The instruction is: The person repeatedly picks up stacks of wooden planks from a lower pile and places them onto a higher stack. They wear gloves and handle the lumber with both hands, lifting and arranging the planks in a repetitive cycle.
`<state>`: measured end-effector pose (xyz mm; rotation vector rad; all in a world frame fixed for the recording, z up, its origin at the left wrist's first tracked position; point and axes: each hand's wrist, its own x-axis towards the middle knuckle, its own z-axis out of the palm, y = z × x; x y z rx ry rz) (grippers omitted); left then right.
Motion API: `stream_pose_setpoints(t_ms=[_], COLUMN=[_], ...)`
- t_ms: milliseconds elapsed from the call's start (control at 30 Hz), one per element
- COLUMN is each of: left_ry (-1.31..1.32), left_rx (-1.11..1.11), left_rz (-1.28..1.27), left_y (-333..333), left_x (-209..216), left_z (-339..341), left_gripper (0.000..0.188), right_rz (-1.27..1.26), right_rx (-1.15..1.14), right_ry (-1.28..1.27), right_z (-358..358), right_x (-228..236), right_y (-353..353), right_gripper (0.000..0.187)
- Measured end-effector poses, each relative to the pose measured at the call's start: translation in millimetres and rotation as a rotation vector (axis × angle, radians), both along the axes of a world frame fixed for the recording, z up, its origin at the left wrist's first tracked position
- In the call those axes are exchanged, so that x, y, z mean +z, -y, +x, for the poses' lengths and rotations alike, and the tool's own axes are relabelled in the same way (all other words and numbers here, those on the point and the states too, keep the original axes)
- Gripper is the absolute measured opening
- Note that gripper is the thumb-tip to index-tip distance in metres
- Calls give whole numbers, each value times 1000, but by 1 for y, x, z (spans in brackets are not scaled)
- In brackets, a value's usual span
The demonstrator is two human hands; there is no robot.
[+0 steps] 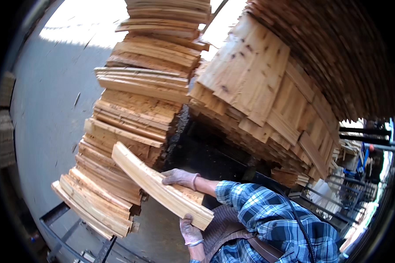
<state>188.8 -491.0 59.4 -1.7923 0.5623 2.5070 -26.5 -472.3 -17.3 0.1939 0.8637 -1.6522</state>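
A slightly curved-looking stack of pale wooden shingles (156,184) lies slantwise in front of me, its far end over a long row of shingles (112,168). My right hand (181,177), in a light glove, grips its upper side near the middle. At the near end, my left hand (190,230), gloved too, is closed around the lower corner. Some fingers of both hands are hidden by the wood. Beneath my right wrist, another flat wooden piece (188,193) shows beside the held stack.
A black metal frame (70,239) supports the near end of the row. To the right stands a big stacked pile of shingles (250,74), with a taller bundled stack (333,57) behind it. Grey floor (52,101) spreads left; a dark surface (206,151) lies between row and pile.
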Motion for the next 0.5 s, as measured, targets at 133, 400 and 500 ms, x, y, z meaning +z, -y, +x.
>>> stream_pose_setpoints(t_ms=[133, 400, 500], left_ry=[-95, -241, -492], left_rx=[-107, -383, -627], left_rz=[-222, -511, -509], left_y=[-49, -109, -123], left_x=[34, 111, 109], left_z=[22, -111, -205], left_gripper=[64, 60, 42], right_rz=[-39, 49, 568], right_rx=[33, -673, -753], right_ry=[-171, -475, -603], right_z=[12, -64, -83], right_x=[25, 164, 138], right_y=[-48, -288, -379], right_gripper=[58, 80, 64])
